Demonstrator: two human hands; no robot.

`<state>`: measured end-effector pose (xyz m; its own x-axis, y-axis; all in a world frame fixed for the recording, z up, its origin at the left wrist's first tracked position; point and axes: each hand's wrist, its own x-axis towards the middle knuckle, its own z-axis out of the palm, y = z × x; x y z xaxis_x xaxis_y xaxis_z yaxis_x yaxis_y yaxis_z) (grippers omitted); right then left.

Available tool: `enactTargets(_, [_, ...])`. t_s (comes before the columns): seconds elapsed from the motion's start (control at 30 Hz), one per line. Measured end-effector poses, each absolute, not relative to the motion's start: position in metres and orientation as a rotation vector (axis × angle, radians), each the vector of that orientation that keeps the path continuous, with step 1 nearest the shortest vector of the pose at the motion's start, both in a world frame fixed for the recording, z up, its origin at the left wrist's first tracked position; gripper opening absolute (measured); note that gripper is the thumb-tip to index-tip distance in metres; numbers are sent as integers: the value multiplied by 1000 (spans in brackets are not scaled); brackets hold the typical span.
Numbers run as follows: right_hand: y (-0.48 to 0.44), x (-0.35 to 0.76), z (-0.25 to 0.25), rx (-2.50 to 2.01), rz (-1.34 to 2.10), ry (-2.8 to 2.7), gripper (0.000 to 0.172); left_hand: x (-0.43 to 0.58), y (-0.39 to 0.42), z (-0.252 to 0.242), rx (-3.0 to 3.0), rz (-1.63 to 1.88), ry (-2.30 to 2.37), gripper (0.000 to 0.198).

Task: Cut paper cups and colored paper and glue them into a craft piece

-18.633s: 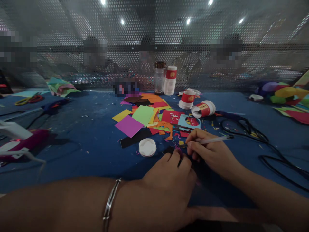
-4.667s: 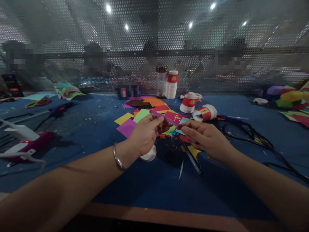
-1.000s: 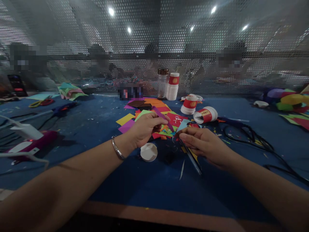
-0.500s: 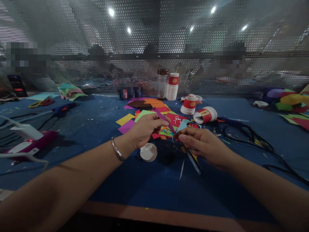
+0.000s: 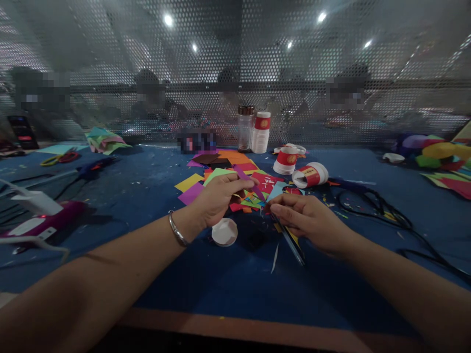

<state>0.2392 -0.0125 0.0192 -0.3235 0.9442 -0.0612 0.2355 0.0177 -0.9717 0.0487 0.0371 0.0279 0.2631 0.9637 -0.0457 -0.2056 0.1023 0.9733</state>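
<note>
My left hand (image 5: 217,196) pinches one end of a narrow purple paper strip (image 5: 248,182), which slopes down to the right. My right hand (image 5: 307,219) is closed beside the strip's lower end, its fingertips at the strip, and a dark pen (image 5: 291,241) runs out from under the palm towards me. Both hands hover over a heap of coloured paper pieces (image 5: 224,174) on the blue table (image 5: 206,279). A silver bangle (image 5: 175,229) sits on my left wrist.
A white round lid (image 5: 224,231) lies below my left hand. Red and white paper cups (image 5: 311,175), a cup stack (image 5: 260,132) and a clear jar (image 5: 245,128) stand behind. Black cables (image 5: 382,208) trail right. A purple glue gun (image 5: 40,223) lies left. A perforated screen (image 5: 235,73) closes the back.
Over the last second the hands have barely moved; the strip stays tilted down toward the right hand. Earlier the right hand held a pen over black paper, and later the strip was held higher.
</note>
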Motion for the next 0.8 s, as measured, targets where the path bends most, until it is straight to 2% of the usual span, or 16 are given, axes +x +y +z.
enactTargets(0.27, [-10, 239, 19, -1251, 1259, -1523, 56, 43, 52, 16, 1176, 1200, 925, 4])
enactTargets(0.53, [-9, 239, 20, -1215, 1063, -1438, 47, 49, 39, 21, 1302, 990, 897, 17])
enactTargets(0.8, [-10, 236, 20, -1070, 1082, -1272, 39, 51, 24, 25, 1600, 770, 848, 23])
